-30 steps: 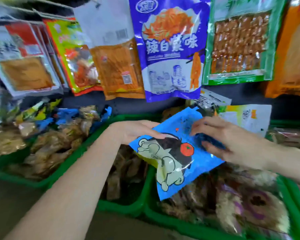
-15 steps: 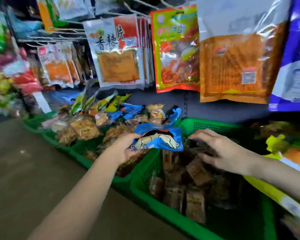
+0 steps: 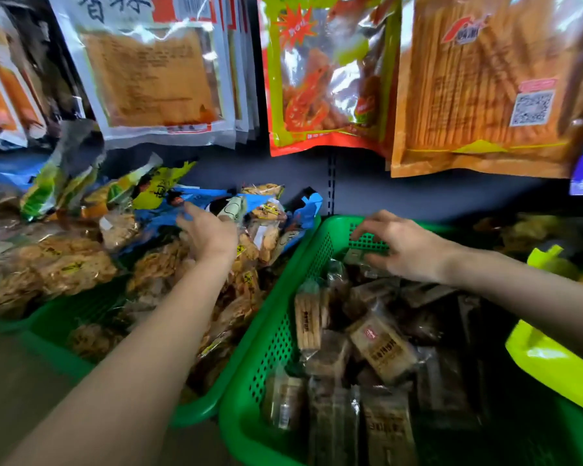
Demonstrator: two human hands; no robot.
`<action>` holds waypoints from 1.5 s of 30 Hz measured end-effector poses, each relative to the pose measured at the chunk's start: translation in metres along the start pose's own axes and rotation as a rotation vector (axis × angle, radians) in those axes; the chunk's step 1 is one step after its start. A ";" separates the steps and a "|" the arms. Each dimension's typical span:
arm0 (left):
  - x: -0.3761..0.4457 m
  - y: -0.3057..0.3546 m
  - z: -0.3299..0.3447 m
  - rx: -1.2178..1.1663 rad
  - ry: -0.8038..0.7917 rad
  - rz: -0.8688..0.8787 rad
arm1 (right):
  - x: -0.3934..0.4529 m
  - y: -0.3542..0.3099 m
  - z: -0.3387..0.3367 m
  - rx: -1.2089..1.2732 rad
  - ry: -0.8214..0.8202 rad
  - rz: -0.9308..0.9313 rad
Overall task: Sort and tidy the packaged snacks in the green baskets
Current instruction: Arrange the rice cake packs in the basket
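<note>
Now, blue packet [image 3: 196,205]: one is laid flat on top of the heaped snacks at the back of the left basket, against the dark shelf wall.
Left hand [image 3: 209,230]: the fingers are stretched out and slightly spread, the tips resting on the blue packet; whether it is pinched cannot be told.
Right hand [image 3: 398,247]: it is held over the far end of the right basket, fingers loosely curled and apart, nothing gripped.
Green baskets: two are counted, the left basket [image 3: 64,317] filled with pale crisp snacks, the right basket [image 3: 276,334] with brown wrapped bars.
Hanging bags [image 3: 330,75]: three large ones are seen in full above.
Change: half a second ago the blue packet was held up between the baskets; it is now set down further left.
</note>
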State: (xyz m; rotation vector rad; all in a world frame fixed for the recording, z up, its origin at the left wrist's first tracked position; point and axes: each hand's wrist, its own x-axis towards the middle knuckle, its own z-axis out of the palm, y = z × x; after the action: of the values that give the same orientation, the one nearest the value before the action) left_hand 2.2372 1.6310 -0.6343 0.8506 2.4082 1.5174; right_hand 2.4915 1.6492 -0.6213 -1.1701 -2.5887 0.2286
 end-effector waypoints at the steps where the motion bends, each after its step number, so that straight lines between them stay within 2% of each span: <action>1: -0.013 0.001 0.004 0.034 0.008 0.111 | -0.003 0.006 -0.003 -0.014 -0.004 0.012; 3: -0.041 0.006 0.018 0.017 -0.068 0.277 | -0.013 0.016 -0.011 -0.043 -0.004 0.009; 8: -0.114 0.046 0.056 -0.107 -0.283 0.410 | -0.068 0.040 -0.059 -0.135 0.063 -0.046; 11: -0.178 0.075 0.073 -0.184 -0.477 0.556 | -0.123 0.061 -0.094 -0.184 0.093 -0.015; 15: -0.253 0.110 0.091 -0.278 -0.580 0.711 | -0.200 0.103 -0.125 -0.211 0.190 0.181; 18: -0.305 0.133 0.104 -0.380 -0.596 0.821 | -0.251 0.143 -0.157 -0.160 0.169 0.410; 20: -0.340 0.147 0.111 -0.396 -0.622 0.903 | -0.282 0.167 -0.180 0.039 0.272 0.520; 23: -0.391 0.170 0.123 -0.324 -0.660 1.055 | -0.330 0.198 -0.203 0.679 0.499 0.624; 24: -0.406 0.179 0.129 -0.305 -0.645 1.141 | -0.341 0.209 -0.204 0.815 0.503 0.633; 26: -0.433 0.199 0.138 -0.300 -0.613 1.282 | -0.350 0.233 -0.195 0.867 0.373 0.664; 28: -0.457 0.217 0.148 -0.220 -0.636 1.429 | -0.348 0.258 -0.179 0.736 0.294 0.683; 30: -0.471 0.225 0.166 0.093 -0.766 1.531 | -0.346 0.290 -0.166 0.542 0.304 0.689; 32: -0.474 0.226 0.188 0.503 -0.900 1.504 | -0.351 0.315 -0.158 0.200 0.256 0.742; 34: -0.476 0.225 0.204 0.733 -0.948 1.426 | -0.364 0.340 -0.149 -0.079 0.038 0.811; 36: -0.476 0.227 0.213 0.764 -0.958 1.388 | -0.374 0.353 -0.135 -0.238 -0.183 0.769; 38: -0.484 0.230 0.221 0.803 -0.960 1.378 | -0.380 0.367 -0.123 -0.436 -0.286 0.663; 42: -0.497 0.239 0.232 0.909 -1.004 1.345 | -0.386 0.383 -0.103 -0.463 -0.216 0.790; 45: -0.499 0.246 0.241 0.872 -1.027 1.329 | -0.388 0.397 -0.108 -0.317 0.019 0.813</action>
State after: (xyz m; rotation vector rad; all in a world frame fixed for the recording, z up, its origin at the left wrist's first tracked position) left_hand 2.8424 1.6227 -0.6091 2.7580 1.4449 -0.2537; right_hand 3.0510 1.6201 -0.6988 -2.2740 -2.0308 -0.0380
